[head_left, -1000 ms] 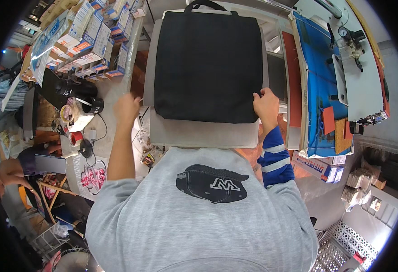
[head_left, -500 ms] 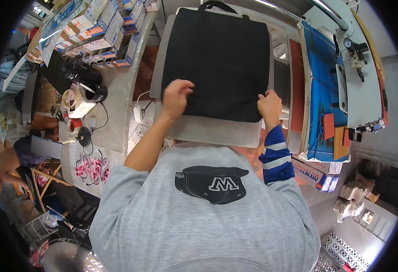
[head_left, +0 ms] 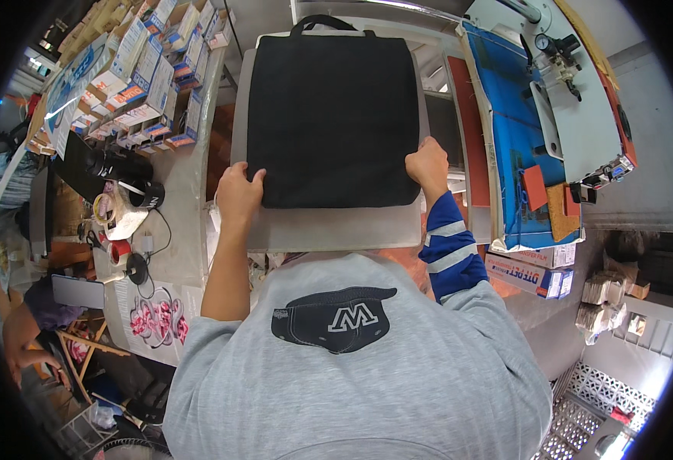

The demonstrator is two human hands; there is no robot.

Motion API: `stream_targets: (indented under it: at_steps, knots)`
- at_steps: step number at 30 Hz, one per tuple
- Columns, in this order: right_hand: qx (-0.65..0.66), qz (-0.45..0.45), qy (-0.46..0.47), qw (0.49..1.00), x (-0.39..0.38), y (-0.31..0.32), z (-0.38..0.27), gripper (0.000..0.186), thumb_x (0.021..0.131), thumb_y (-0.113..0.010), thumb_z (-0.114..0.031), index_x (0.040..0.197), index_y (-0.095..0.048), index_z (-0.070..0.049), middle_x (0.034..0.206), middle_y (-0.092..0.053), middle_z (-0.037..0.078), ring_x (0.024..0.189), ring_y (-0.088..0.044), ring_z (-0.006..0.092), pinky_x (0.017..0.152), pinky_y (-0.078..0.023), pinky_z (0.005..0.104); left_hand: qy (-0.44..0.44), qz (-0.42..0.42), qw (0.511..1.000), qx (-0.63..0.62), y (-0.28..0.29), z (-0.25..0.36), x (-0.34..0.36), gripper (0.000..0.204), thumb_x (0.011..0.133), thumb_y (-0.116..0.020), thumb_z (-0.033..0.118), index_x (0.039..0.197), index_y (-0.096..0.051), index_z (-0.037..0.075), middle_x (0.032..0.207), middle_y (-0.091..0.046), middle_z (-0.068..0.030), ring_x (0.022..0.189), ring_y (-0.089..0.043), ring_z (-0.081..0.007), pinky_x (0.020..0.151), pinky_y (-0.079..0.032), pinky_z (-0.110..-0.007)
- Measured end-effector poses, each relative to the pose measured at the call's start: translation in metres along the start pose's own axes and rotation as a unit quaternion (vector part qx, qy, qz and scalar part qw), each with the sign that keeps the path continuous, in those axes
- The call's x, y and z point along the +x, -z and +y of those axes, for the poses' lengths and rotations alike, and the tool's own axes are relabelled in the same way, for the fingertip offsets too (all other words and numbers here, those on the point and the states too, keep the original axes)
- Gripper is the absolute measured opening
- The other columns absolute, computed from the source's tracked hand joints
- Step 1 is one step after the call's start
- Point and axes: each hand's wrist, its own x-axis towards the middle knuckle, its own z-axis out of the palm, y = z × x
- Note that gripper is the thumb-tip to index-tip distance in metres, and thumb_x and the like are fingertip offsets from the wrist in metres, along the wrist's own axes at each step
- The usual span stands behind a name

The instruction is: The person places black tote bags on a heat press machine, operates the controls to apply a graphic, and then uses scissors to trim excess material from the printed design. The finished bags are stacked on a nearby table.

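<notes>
A black tote bag (head_left: 333,119) lies flat, its handles at the far end, on a grey padded platen (head_left: 333,230) in front of me. My left hand (head_left: 241,188) grips the bag's near left corner, fingers curled at the edge. My right hand (head_left: 428,165), below a blue-and-white striped sleeve, is closed on the bag's near right edge.
At left, a table (head_left: 191,192) carries stacked boxes (head_left: 137,92), tape rolls, a black bottle and printed sheets. Another person's arm (head_left: 22,337) shows at lower left. At right stands a machine (head_left: 589,123) with a gauge and blue pad (head_left: 505,100), boxes (head_left: 524,272) below it.
My left hand moved rightward onto the bag, then back left to its near left corner. My right hand stays at the right edge. The camera's view has shifted slightly.
</notes>
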Motion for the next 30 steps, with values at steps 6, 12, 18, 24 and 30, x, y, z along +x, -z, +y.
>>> stream_targets:
  at_steps: [6, 12, 18, 24, 30]
  knots:
    - [0.078, 0.023, -0.045, 0.996, 0.024, -0.014, 0.023, 0.025, 0.073, -0.069, -0.011, 0.097, -0.068, -0.003, 0.102, -0.072, 0.024, 0.104, -0.070, 0.0396, 0.090, -0.054, 0.0406, 0.002, 0.001, 1.000, 0.013, -0.004, 0.004, -0.003, 0.037, 0.084, -0.079, 0.024, 0.107, -0.066, -0.002, 0.102, -0.069, -0.0190, 0.096, -0.067, -0.0379, 0.083, -0.053, -0.046]
    - [0.023, -0.003, -0.037, 0.999, 0.010, 0.007, 0.002, 0.026, 0.078, -0.062, -0.009, 0.101, -0.071, -0.001, 0.111, -0.072, 0.025, 0.111, -0.068, 0.0400, 0.094, -0.054, 0.0440, -0.029, 0.030, 0.999, 0.034, -0.013, -0.008, -0.001, 0.036, 0.081, -0.083, 0.026, 0.100, -0.066, 0.001, 0.094, -0.071, -0.0160, 0.090, -0.069, -0.0345, 0.080, -0.054, -0.044]
    - [0.088, -0.006, -0.053, 0.995, 0.023, -0.002, 0.012, 0.021, 0.077, -0.068, -0.010, 0.096, -0.069, -0.002, 0.103, -0.073, 0.022, 0.103, -0.070, 0.0364, 0.089, -0.055, 0.0416, -0.024, 0.026, 0.999, 0.027, -0.012, -0.005, 0.001, 0.037, 0.081, -0.083, 0.026, 0.101, -0.065, 0.000, 0.096, -0.071, -0.0172, 0.091, -0.069, -0.0360, 0.080, -0.053, -0.044]
    - [0.110, 0.002, -0.066, 0.992, 0.046, -0.020, 0.040, 0.033, 0.072, -0.088, -0.019, 0.091, -0.069, -0.001, 0.094, -0.074, 0.015, 0.089, -0.072, 0.0250, 0.077, -0.055, 0.0377, -0.008, 0.003, 1.000, 0.026, -0.008, -0.002, 0.003, 0.038, 0.081, -0.084, 0.024, 0.102, -0.064, -0.001, 0.095, -0.071, -0.0184, 0.090, -0.069, -0.0370, 0.080, -0.053, -0.044]
    - [0.154, -0.034, -0.063, 0.985, 0.065, -0.012, 0.034, 0.040, 0.072, -0.089, -0.017, 0.103, -0.074, 0.001, 0.096, -0.075, 0.015, 0.087, -0.072, 0.0242, 0.075, -0.055, 0.0360, 0.019, -0.037, 0.999, 0.031, -0.006, 0.000, 0.007, 0.038, 0.083, -0.082, 0.024, 0.105, -0.062, 0.000, 0.104, -0.069, -0.0196, 0.098, -0.067, -0.0398, 0.084, -0.052, -0.046]
